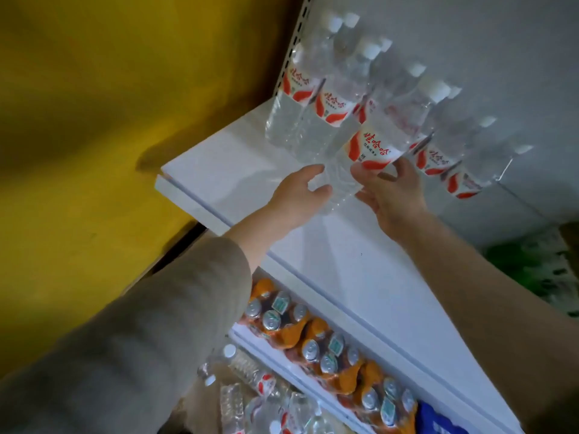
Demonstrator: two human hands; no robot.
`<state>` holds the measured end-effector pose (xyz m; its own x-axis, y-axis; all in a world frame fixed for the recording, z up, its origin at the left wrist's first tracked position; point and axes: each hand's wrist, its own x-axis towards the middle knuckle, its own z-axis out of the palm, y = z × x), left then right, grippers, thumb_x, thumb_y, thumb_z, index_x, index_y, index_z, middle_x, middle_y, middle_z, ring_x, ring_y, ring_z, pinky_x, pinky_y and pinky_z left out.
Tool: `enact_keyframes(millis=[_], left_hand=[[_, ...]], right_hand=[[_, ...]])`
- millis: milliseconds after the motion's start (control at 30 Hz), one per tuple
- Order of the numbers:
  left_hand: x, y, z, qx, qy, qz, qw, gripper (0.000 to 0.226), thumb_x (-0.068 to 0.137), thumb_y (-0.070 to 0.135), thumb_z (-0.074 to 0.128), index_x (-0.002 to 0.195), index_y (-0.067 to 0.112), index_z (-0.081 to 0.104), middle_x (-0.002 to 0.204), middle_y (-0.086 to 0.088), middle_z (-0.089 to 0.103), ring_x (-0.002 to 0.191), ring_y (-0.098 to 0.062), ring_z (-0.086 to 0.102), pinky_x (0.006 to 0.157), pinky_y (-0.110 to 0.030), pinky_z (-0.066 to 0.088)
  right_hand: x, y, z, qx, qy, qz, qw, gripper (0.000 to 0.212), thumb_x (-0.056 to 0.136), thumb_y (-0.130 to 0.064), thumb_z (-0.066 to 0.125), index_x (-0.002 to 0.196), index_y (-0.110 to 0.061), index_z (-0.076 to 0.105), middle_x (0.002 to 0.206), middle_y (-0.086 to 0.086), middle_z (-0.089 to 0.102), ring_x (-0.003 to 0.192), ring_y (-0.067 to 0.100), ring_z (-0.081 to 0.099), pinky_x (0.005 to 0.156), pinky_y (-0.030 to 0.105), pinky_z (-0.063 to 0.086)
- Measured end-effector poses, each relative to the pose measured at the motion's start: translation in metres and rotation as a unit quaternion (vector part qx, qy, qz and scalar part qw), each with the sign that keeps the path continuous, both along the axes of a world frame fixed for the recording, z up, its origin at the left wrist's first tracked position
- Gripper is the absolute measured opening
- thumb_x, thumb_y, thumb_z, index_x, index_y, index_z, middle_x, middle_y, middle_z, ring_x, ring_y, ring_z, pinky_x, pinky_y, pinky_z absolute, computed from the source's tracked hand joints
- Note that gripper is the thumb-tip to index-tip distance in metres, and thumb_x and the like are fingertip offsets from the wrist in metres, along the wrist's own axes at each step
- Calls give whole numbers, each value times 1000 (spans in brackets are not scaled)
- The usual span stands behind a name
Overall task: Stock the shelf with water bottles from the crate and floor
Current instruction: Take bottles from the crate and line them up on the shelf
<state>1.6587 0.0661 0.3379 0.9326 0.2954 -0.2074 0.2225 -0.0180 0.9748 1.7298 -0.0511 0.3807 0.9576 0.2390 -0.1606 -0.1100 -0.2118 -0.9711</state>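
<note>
Bottles first, from my remote seat: a row of water bottles (pixel 332 103) stands along the back of the white shelf (pixel 225 170), against its pale rear panel. They are clear ribbed plastic with white screw caps and red-and-white wrap labels.

One more bottle (pixel 374 145) is held in front of that row, leaning with its cap toward the back. I cannot tell whether its base touches the shelf board. My view shows the left hand (pixel 300 191) curled round its ribbed lower body. The right hand (pixel 391 192) pinches it just under the label with thumb and fingers. A grey, soft-looking sleeve (pixel 156 324) covers the left forearm, while the right forearm is bare.

On the lower shelf (pixel 282 368) sit orange shrink-wrapped packs (pixel 329 349), each holding containers with round silver tops. Below them loose water bottles (pixel 250 375) lie jumbled on their sides. I cannot make out what they lie in. A matte yellow wall (pixel 94 120) fills the left side.
</note>
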Motion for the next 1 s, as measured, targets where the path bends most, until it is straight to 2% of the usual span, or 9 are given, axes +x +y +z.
enact_keyframes(millis=[100, 233, 300, 367, 467, 567, 800, 933, 1000], left_hand=[[27, -7, -10, -35, 12, -21, 999, 53, 95, 21, 47, 144, 24, 28, 147, -5, 38, 126, -16, 44, 90, -21, 36], [53, -12, -14, -53, 28, -22, 998, 58, 94, 22, 46, 147, 21, 21, 150, -7, 32, 135, -22, 37, 107, -31, 35], [62, -13, -16, -52, 32, -17, 998, 60, 94, 23, 47, 147, 20, 19, 152, -7, 30, 136, -24, 35, 112, -38, 32], [67, -12, -17, -48, 34, -7, 998, 61, 94, 24, 48, 147, 20, 19, 152, -7, 30, 137, -24, 34, 113, -41, 31], [70, -12, -20, -57, 32, 5, 998, 62, 94, 23, 49, 147, 19, 19, 153, -8, 28, 139, -23, 32, 113, -40, 31], [71, -13, -22, -72, 26, 8, 997, 62, 94, 23, 49, 148, 20, 18, 154, -6, 26, 139, -21, 31, 112, -33, 30], [74, -17, -22, -100, 20, 17, 995, 63, 94, 23, 50, 148, 22, 17, 154, -4, 25, 140, -19, 29, 110, -33, 28], [81, -20, -21, -102, 10, 22, 994, 63, 93, 23, 50, 148, 21, 18, 155, -1, 23, 143, -19, 23, 115, -38, 26], [83, -21, -22, -96, 8, 28, 995, 64, 93, 22, 50, 148, 20, 17, 155, 0, 23, 144, -18, 21, 116, -41, 25]], right_hand=[[27, 2, -10, -4, -13, -24, 1000, 52, 76, -4, 73, 120, -12, 47, 99, 5, 65, 104, 29, 63, 94, 53, 49], [52, 6, -18, -6, -21, -20, 1000, 40, 75, -3, 74, 105, -18, 52, 92, -2, 65, 108, 32, 61, 94, 56, 48], [60, 9, -22, -13, -24, -21, 999, 43, 74, -3, 74, 109, -17, 52, 91, -4, 65, 102, 26, 63, 89, 48, 53], [66, 13, -25, -16, -28, -22, 999, 49, 74, -4, 74, 115, -15, 51, 93, -4, 65, 91, 15, 63, 75, 33, 54], [71, 18, -29, -7, -29, -17, 999, 48, 73, -3, 75, 110, -20, 51, 99, -2, 65, 90, 10, 63, 68, 21, 49], [73, 18, -32, -12, -34, -8, 999, 47, 74, -3, 74, 109, -23, 50, 99, -5, 66, 90, 8, 63, 68, 18, 47], [79, 16, -27, -118, -60, -3, 991, 57, 76, -17, 75, 124, -20, 45, 107, -6, 59, 98, 21, 62, 66, 25, 55], [84, 22, -31, -140, -71, -30, 987, 52, 77, -16, 74, 123, -18, 48, 108, -8, 58, 109, 22, 60, 92, 41, 53], [86, 24, -33, -151, -74, -36, 985, 42, 78, -18, 73, 115, -19, 52, 106, -9, 59, 108, 20, 60, 95, 41, 51]])
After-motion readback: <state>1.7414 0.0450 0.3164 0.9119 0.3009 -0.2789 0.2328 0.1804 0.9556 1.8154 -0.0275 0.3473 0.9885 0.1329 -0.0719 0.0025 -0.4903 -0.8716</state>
